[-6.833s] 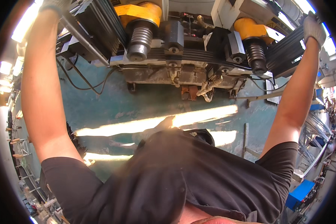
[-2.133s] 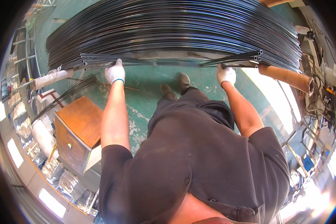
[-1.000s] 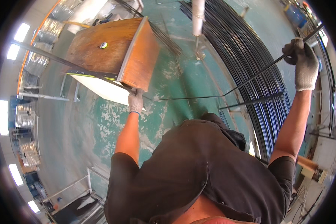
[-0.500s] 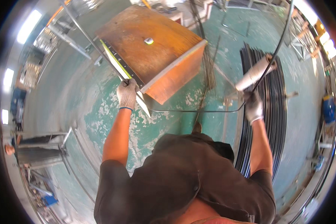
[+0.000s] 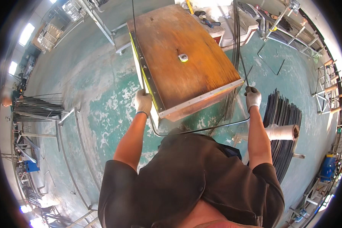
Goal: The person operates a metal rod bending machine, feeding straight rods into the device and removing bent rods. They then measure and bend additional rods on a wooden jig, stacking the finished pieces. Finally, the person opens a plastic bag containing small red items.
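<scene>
Two grips: your left hand [image 5: 143, 102] and right hand [image 5: 253, 98] curl their fingers round a bent black rod [image 5: 231, 124], wide apart, presumably for balance, its crossbar just outside the worktop's [image 5: 186, 83] near edge.

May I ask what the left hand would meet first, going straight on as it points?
Probably the left edge of the wooden box, but the left hand might pass above; depth is unclear.
</scene>
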`<state>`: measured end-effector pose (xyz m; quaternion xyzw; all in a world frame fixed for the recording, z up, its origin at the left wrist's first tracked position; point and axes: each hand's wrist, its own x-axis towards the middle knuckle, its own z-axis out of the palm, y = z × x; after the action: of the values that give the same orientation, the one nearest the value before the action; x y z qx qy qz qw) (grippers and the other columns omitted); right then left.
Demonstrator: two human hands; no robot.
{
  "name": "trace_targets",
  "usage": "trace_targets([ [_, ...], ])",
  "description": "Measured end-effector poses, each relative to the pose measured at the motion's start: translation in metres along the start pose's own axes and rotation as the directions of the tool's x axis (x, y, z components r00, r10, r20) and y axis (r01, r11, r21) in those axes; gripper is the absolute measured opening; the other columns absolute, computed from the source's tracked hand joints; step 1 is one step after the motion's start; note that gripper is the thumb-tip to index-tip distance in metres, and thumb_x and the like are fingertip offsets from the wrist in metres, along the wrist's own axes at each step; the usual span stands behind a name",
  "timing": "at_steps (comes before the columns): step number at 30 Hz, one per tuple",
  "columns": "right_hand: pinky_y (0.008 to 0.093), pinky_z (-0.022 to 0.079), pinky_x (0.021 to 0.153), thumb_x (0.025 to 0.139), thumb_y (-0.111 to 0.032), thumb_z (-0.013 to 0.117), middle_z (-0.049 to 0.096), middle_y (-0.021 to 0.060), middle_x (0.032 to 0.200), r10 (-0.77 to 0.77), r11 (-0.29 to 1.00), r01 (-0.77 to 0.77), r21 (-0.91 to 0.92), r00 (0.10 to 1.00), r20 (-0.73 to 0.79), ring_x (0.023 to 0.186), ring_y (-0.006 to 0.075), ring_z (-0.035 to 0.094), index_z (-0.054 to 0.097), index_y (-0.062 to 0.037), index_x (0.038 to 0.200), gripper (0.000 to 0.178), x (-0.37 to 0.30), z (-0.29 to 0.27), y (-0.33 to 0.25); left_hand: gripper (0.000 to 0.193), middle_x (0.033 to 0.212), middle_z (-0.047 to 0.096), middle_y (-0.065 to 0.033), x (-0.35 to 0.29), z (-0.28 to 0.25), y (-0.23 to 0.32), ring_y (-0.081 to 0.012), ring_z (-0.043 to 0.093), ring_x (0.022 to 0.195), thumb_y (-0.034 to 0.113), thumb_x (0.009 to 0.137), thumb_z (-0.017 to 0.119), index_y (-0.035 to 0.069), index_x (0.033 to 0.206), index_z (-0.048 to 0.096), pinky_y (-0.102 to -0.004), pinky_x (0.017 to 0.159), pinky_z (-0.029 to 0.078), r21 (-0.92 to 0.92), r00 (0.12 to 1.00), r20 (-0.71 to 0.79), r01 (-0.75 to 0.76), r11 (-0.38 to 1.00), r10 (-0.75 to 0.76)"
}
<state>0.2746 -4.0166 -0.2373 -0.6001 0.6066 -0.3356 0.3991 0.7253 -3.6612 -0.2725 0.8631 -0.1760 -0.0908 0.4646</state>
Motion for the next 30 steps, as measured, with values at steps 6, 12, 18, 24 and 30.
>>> trace_targets([
  [6,0.0387,0.057,0.079,0.099,-0.031,0.078,0.079,0.0126,0.089,0.108,0.963,-0.086,-0.255,0.992,0.07,0.08,0.0238,0.073,0.082,-0.0002,0.118,0.036,0.08,0.076,-0.017,0.041,0.114,0.079,-0.0216,0.006,0.019,0.022,-0.0388,0.076,0.107,0.017,0.087,0.073,0.003,0.126,0.075,-0.0446,0.097,0.058,0.186,0.979,0.081,0.172,0.967,-0.189],
  [12,0.0394,0.058,0.081,0.099,-0.033,0.08,0.08,0.013,0.095,0.139,0.977,-0.101,-0.189,0.97,0.199,0.087,0.0225,0.075,0.08,0.0014,0.122,0.041,0.169,0.162,-0.009,0.043,0.123,0.078,-0.0185,0.006,0.054,-0.007,-0.0366,0.074,0.117,0.014,0.087,0.072,0.006,0.129,0.075,-0.0446,0.104,0.058,0.188,0.993,0.062,0.083,0.979,-0.096],
  [18,0.0366,0.057,0.08,0.101,-0.014,0.072,0.079,0.0103,0.097,-0.198,0.93,0.267,-0.253,0.943,0.268,0.087,0.0218,0.074,0.078,-0.0003,0.121,0.025,0.262,0.212,0.02,0.035,0.119,0.075,-0.0167,-0.032,0.107,0.034,-0.0382,0.07,0.117,0.016,0.086,0.074,0.012,0.12,0.078,-0.0477,0.102,0.057,0.487,0.961,0.272,-0.172,0.856,0.039],
  [24,0.0464,0.057,0.099,0.092,-0.018,0.076,0.077,0.0186,0.12,-0.306,0.664,0.567,-0.488,0.801,0.514,0.113,0.0394,0.073,0.072,-0.0041,0.128,0.038,0.238,0.175,-0.018,0.023,0.114,0.072,-0.0149,-0.071,0.128,0.067,-0.0356,0.067,0.116,0.017,0.094,0.064,0.017,0.11,0.081,-0.0489,0.101,0.054,0.677,0.915,0.352,-0.106,0.729,-0.195],
  [30,0.0488,0.058,0.097,0.086,-0.016,0.072,0.076,0.0223,0.116,-0.107,0.712,0.401,-0.577,0.873,0.475,0.112,0.0412,0.073,0.073,-0.0049,0.119,0.035,0.198,0.117,0.016,0.013,0.105,0.071,-0.0133,-0.09,0.139,0.06,-0.0345,0.067,0.112,0.022,0.089,0.074,0.014,0.097,0.082,-0.0489,0.097,0.055,0.667,0.935,0.326,-0.122,0.735,-0.141],
])
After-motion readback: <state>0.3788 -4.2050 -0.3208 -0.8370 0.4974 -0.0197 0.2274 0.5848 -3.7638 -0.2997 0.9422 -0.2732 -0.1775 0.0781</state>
